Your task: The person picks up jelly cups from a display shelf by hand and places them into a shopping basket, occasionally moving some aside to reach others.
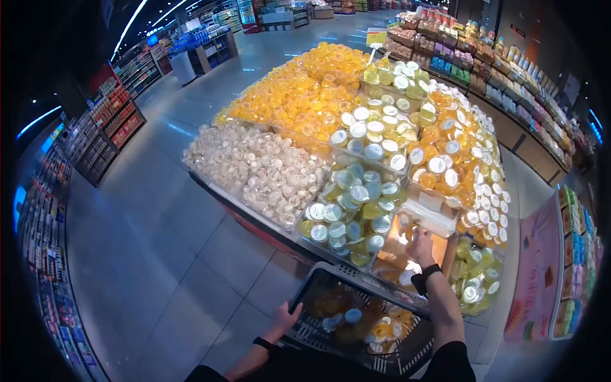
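Observation:
My left hand (284, 316) is closed on the left rim of a dark plastic basket (366, 283), which holds orange and brown cups with white lids. My right hand (420, 247) reaches into a nearly bare compartment (439, 245) of the display; its fingers look bent, and what they hold, if anything, is too small to make out. A few white-lidded orange cups (406, 277) lie in that compartment below the hand. Green cups (350, 197) fill the bin to the left, and yellow-green cups (474, 274) the one to the right.
The display also bears whitish cups (254, 165) and orange cups (305, 86). A pink panel (533, 274) with shelves stands at the right. Shelves of packaged goods (484, 70) run along the back right, and red-goods shelves (118, 111) stand at the left. Tiled floor (184, 254) shows at the left.

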Tool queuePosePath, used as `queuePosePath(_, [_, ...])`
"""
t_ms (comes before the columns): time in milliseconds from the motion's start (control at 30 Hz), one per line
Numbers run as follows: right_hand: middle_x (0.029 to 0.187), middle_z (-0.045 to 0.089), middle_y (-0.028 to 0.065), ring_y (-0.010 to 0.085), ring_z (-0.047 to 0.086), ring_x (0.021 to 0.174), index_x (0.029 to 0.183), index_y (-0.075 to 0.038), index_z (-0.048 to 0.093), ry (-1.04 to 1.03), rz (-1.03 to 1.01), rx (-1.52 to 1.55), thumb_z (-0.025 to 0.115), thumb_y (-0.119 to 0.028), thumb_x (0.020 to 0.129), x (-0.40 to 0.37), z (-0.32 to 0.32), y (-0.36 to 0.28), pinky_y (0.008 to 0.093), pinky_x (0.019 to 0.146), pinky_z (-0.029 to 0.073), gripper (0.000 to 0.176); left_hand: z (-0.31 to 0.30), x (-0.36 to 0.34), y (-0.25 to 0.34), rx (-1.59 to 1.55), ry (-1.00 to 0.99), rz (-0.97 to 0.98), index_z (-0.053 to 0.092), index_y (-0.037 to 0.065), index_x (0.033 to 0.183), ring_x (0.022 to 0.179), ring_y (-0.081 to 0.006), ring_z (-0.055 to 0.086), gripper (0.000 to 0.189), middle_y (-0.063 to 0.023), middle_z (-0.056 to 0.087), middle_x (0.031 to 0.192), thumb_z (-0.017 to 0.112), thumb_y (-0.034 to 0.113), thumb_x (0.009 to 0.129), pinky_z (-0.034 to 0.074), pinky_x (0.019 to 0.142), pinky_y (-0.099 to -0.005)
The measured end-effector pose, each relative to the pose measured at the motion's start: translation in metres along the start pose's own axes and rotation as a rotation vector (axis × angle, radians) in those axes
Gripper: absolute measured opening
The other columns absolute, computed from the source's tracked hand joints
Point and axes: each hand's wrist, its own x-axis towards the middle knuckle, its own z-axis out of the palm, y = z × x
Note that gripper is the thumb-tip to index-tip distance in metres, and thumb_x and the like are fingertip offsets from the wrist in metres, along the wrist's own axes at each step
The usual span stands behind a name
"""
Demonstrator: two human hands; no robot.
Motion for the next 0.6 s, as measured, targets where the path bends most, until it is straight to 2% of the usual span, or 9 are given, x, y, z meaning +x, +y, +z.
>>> queuePosePath(33, [0.108,0.051,0.0219,0.0415,0.057,0.095,0.115,-0.009,0.05,-0.008,0.007,0.101,0.079,-0.011,0.063,-0.002,-0.045,-0.027,0.0467,0.08,0.05,0.06,-0.007,0.003,0.007,-0.041,-0.088,-0.071,0.063,-0.007,0.099,0.084,-0.0435,0.065,0.049,-0.0276,0.066,0.081,0.065,0.04,0.086,0.052,0.073,-0.0463])
queuePosePath(133, [0.108,0.051,0.0197,0.0435,0.052,0.101,0.112,-0.006,0.05,-0.005,0.035,0.305,0.078,-0.006,0.065,-0.017,-0.181,-0.111,0.0452,0.083,0.048,0.055,0.004,0.005,-0.015,0.048,0.018,0.121,0.064,-0.007,0.096,0.079,-0.0442,0.065,0.046,-0.028,0.065,0.079,0.065,0.038,0.086,0.052,0.071,-0.0472])
queuePosePath(200, [0.105,0.049,0.0162,0.0392,0.053,0.098,0.109,-0.005,0.047,0.204,-0.122,0.482,0.081,0.0,0.059,-0.042,-0.244,-0.144,0.0401,0.087,0.046,0.06,0.005,0.007,-0.021,0.074,0.065,0.213,0.065,-0.007,0.095,0.076,-0.0446,0.065,0.045,-0.0282,0.065,0.078,0.065,0.037,0.086,0.052,0.069,-0.0474])
queuePosePath(267, [0.104,0.047,0.0105,0.0281,0.054,0.098,0.106,-0.007,0.045,0.248,-0.117,0.517,0.081,-0.001,0.061,-0.081,-0.288,-0.163,0.0348,0.088,0.045,0.058,0.008,0.006,-0.023,0.055,0.064,0.183,0.065,-0.006,0.093,0.075,-0.0452,0.064,0.044,-0.0284,0.065,0.078,0.065,0.037,0.086,0.052,0.07,-0.0489])
queuePosePath(300, [0.105,0.047,0.0082,0.0237,0.053,0.1,0.106,-0.008,0.044,0.179,-0.063,0.757,0.081,0.0,0.061,-0.105,-0.305,-0.172,0.0332,0.088,0.045,0.058,0.005,0.006,-0.02,0.053,0.061,0.193,0.065,-0.006,0.093,0.075,-0.0452,0.064,0.044,-0.0284,0.065,0.078,0.065,0.037,0.086,0.052,0.07,-0.0489])
queuePosePath(367, [0.108,0.045,0.0042,0.0158,0.05,0.107,0.104,-0.012,0.044,0.031,0.025,1.291,0.084,0.0,0.061,-0.155,-0.329,-0.19,0.0307,0.091,0.044,0.06,0.0,0.005,-0.011,0.03,0.012,0.149,0.065,-0.006,0.093,0.077,-0.0458,0.064,0.045,-0.0283,0.065,0.079,0.064,0.038,0.086,0.051,0.071,-0.0495])
queuePosePath(433, [0.112,0.047,0.007,0.0172,0.05,0.11,0.106,-0.011,0.045,-0.091,-0.083,1.41,0.085,0.0,0.062,-0.189,-0.318,-0.187,0.0311,0.094,0.042,0.061,0.005,0.008,-0.017,0.063,0.043,0.18,0.065,-0.006,0.093,0.075,-0.0459,0.064,0.045,-0.0278,0.065,0.078,0.064,0.039,0.087,0.051,0.07,-0.0496])
queuePosePath(500, [0.113,0.048,0.006,0.0153,0.049,0.109,0.107,-0.011,0.045,-0.296,0.098,1.577,0.085,0.0,0.064,-0.217,-0.308,-0.199,0.0302,0.095,0.041,0.06,0.007,0.004,-0.017,0.095,0.082,0.191,0.065,-0.006,0.092,0.073,-0.0461,0.063,0.045,-0.0275,0.065,0.077,0.063,0.039,0.088,0.051,0.067,-0.0495])
queuePosePath(600, [0.109,0.048,0.0001,0.0085,0.047,0.105,0.109,-0.012,0.045,-0.35,0.062,1.412,0.083,-0.002,0.068,-0.242,-0.248,-0.185,0.0258,0.09,0.042,0.057,0.007,0.006,-0.016,0.027,0.034,0.176,0.063,-0.005,0.087,0.073,-0.0464,0.062,0.042,-0.0282,0.064,0.076,0.064,0.037,0.089,0.05,0.064,-0.049])
